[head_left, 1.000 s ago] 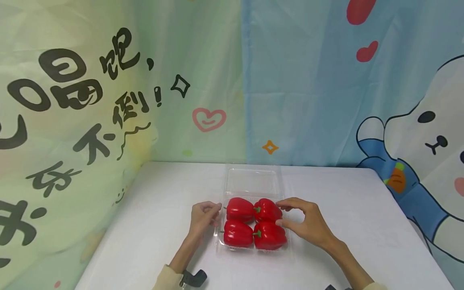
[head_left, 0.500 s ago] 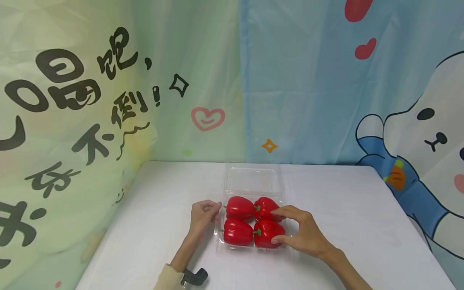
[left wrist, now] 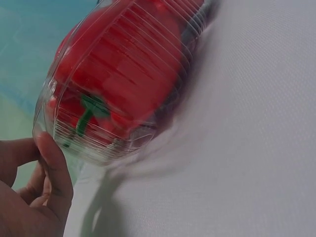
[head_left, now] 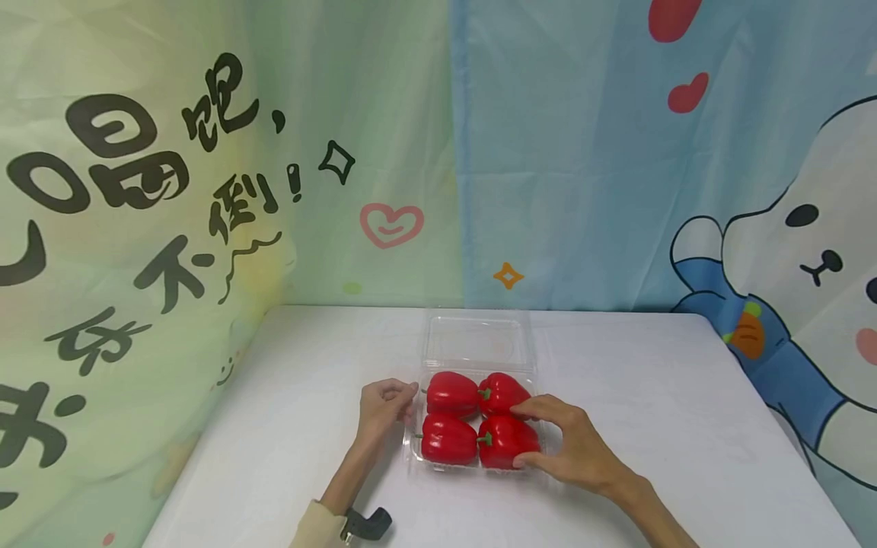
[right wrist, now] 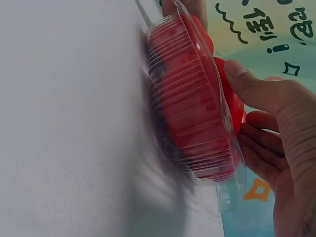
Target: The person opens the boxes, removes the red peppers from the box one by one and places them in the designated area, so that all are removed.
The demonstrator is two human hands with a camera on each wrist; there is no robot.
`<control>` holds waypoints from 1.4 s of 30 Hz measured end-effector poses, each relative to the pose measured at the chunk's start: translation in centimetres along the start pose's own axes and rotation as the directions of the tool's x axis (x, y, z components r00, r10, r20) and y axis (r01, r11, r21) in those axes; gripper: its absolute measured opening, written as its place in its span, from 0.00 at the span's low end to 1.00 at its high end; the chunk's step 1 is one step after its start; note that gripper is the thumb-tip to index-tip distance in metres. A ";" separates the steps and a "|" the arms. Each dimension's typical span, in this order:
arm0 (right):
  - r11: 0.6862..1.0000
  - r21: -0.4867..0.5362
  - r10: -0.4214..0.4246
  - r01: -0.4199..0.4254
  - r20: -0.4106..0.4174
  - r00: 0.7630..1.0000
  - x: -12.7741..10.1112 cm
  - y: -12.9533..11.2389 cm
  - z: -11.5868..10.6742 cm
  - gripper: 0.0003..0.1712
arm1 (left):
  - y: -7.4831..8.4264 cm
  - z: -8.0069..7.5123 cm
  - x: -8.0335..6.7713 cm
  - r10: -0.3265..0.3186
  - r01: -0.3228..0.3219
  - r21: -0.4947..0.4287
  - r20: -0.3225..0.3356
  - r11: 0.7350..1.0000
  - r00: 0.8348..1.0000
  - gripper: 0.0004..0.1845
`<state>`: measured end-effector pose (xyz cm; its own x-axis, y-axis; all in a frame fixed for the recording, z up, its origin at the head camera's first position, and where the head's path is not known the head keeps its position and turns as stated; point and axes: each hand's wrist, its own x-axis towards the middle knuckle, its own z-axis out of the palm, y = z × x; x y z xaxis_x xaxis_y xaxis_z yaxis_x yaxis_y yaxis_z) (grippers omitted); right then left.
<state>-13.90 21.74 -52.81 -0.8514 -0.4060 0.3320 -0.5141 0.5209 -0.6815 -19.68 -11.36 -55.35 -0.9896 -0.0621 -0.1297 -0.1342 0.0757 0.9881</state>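
Observation:
Four-sided and see-through, a plastic clamshell box (head_left: pixel 438 466) holds several red bell peppers with green stems, in two rows. My left hand (head_left: pixel 385 407) pinches the box's left rim between thumb and finger; the left wrist view shows this pinch at the rim, beside a pepper (left wrist: pixel 128 74). My right hand (head_left: pixel 572 445) spans the near right bell pepper (head_left: pixel 503 447), thumb on its near side and fingers on its far side. In the right wrist view the thumb (right wrist: pixel 242 74) presses the pepper above the ribbed box wall.
The box's clear lid (head_left: pixel 477 342) lies folded back behind the peppers. A white table (head_left: pixel 329 342) carries everything, and a printed curtain (head_left: pixel 370 152) hangs along its back and left sides. A dark strap (head_left: pixel 368 525) circles the left wrist.
My right hand has moved left and slightly down, from the box's right edge onto the near right bell pepper. The left hand has kept its place at the rim.

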 end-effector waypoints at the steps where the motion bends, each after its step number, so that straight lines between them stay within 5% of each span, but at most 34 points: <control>1: 1.000 -0.002 -0.001 0.001 0.001 1.000 0.0 0.0 0.0 0.40 | 0.0 0.0 0.0 0.002 -0.002 0.001 0.002 1.000 1.000 0.12; 19: 0.993 -0.122 0.013 -0.006 0.056 0.998 0.2 -0.2 -0.3 0.41 | 0.0 0.0 0.3 0.002 -0.002 0.019 0.002 1.000 1.000 0.13; 42: 0.995 -0.102 0.017 -0.005 0.116 0.993 0.4 -0.2 -0.4 0.41 | -0.2 0.0 0.1 0.013 -0.013 0.019 0.001 1.000 1.000 0.14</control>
<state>-14.21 21.72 -52.30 -0.8422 -0.4815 0.2427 -0.5179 0.5968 -0.6128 -19.74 -11.41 -55.52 -0.9913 -0.0601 -0.1171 -0.1225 0.0957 0.9878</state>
